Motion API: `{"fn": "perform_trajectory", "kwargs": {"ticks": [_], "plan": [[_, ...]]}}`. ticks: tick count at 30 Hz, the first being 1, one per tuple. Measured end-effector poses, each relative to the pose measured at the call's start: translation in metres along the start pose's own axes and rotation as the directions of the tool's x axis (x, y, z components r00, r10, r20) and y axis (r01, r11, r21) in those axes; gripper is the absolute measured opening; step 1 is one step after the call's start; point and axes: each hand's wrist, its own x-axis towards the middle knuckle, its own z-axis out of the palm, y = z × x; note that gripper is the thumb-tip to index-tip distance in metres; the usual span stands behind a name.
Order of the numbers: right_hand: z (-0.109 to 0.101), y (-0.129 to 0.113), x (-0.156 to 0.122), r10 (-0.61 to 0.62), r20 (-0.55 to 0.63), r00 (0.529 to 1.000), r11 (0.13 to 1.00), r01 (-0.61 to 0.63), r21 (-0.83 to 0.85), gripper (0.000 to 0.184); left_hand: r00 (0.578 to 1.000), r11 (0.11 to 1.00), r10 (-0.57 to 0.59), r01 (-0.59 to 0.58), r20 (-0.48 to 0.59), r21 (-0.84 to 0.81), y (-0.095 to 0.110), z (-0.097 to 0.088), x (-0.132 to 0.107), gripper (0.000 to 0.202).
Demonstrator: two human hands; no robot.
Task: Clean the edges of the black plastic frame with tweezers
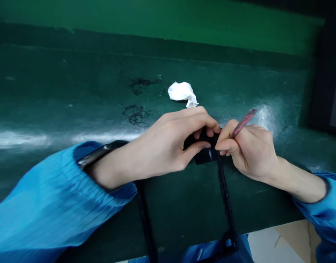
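Note:
A black rectangular frame (225,191) lies on the green work surface, its lower end reaching past the near edge. My left hand (170,137) is closed around its far end, with thumb and fingers pinching near the corner. A dark flat piece (203,156) shows below the left thumb. Beside the left fingertips, my right hand (246,151) grips a slim tool with a pink and dark patterned handle (244,121). The handle slants up and to the right. The working tip of this tool is hidden by the fingers, which meet the frame's right corner.
A crumpled white tissue (182,91) lies just beyond my left hand. Tangled black shavings or threads (136,115) are scattered to its left. A dark boxy object (326,80) stands at the right. The table (102,76) ends near my body, with floor below.

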Motion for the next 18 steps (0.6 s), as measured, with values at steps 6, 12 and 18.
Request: {"fn": "perform_trajectory", "kwargs": {"ticks": [6, 12, 18], "plan": [[0.0007, -0.0008, 0.0009, -0.003, -0.010, 1.000, 1.000, 0.003, 0.015, 0.047, 1.000, 1.000, 0.014, -0.014, -0.007, -0.003, -0.0003, 0.0008, 0.0001, 0.019], [-0.0001, -0.0039, 0.0011, 0.012, 0.029, 1.000, 0.998, -0.014, 0.062, 0.044, 1.000, 1.000, 0.016, -0.016, 0.000, -0.006, -0.0010, -0.0005, -0.0002, 0.016], [0.0003, -0.0035, -0.0017, 0.172, -0.107, 0.979, 0.948, -0.136, 0.288, 0.034, 1.000, 1.000, 0.005, -0.005, -0.003, 0.010, 0.0011, 0.0019, -0.0018, 0.017]]}}
